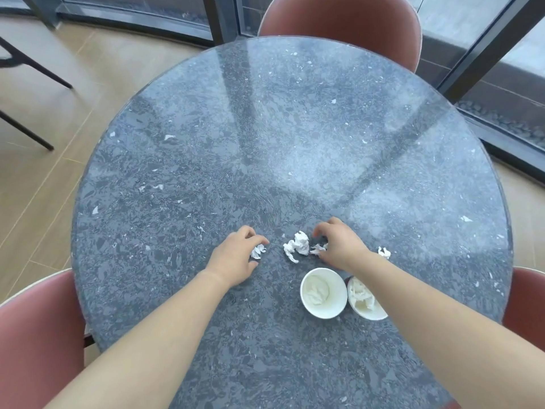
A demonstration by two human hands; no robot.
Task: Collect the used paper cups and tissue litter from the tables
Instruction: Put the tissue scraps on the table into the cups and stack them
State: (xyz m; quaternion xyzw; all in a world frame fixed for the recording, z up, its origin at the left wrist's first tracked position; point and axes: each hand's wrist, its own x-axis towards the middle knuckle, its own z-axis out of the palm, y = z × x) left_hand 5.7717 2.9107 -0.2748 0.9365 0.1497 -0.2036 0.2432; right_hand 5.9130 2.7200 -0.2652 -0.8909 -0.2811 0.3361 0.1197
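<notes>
Two white paper cups stand on the round grey stone table point(206, 119). The left cup point(323, 293) and the right cup point(365, 299) both hold crumpled tissue, and my right forearm crosses the right one. My left hand point(233, 259) curls over a small tissue wad point(257, 251), fingers closing on it. My right hand point(339, 246) pinches a thin tissue scrap point(318, 248). A bigger crumpled tissue point(296, 246) lies between my hands. Another small tissue bit point(384, 252) lies to the right of my right wrist.
Reddish-brown chairs stand around the table: one at the far side point(339, 16), one at the near left point(38, 329), one at the right edge point(526, 299). Glass walls with dark frames run behind. Black legs of other furniture point(26, 63) stand on the tan floor at the left.
</notes>
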